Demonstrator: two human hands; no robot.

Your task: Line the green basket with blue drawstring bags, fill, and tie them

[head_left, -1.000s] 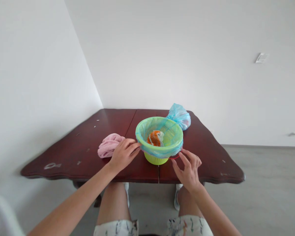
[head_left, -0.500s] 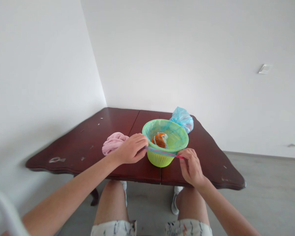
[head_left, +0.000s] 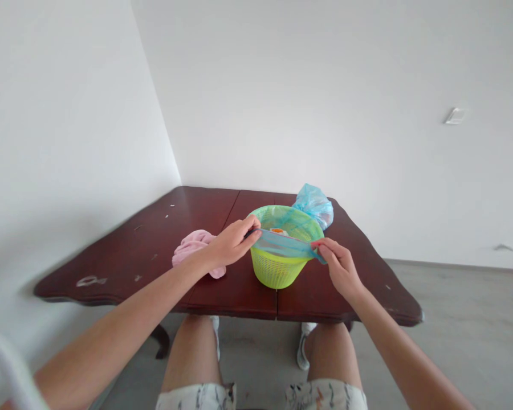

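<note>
As I view the scene remotely through the head camera, I count two hands, one basket [head_left: 277,272], one blue liner [head_left: 282,246], one orange-and-white item [head_left: 277,231], one pink cloth [head_left: 191,246] and one blue bag [head_left: 314,205]. The basket, yellow-green and perforated, stands on the near middle of the surface [head_left: 128,256]. The blue liner, thin and translucent, lines it; its near edge, narrowly marked in pinkish red, is stretched across the near rim. The left hand [head_left: 238,241] has its grip pinching this edge at left; the right hand [head_left: 338,263] has its grip pinching it at right. The orange-and-white item lies inside, mostly hidden. The crumpled pink cloth lies left, partly covered by the left forearm; the blue bag sits just beyond the basket, far right. The surface is dark red, glossy and pale-flecked. White walls [head_left: 325,102] meet at far left; the floor [head_left: 461,307] is grey.
</note>
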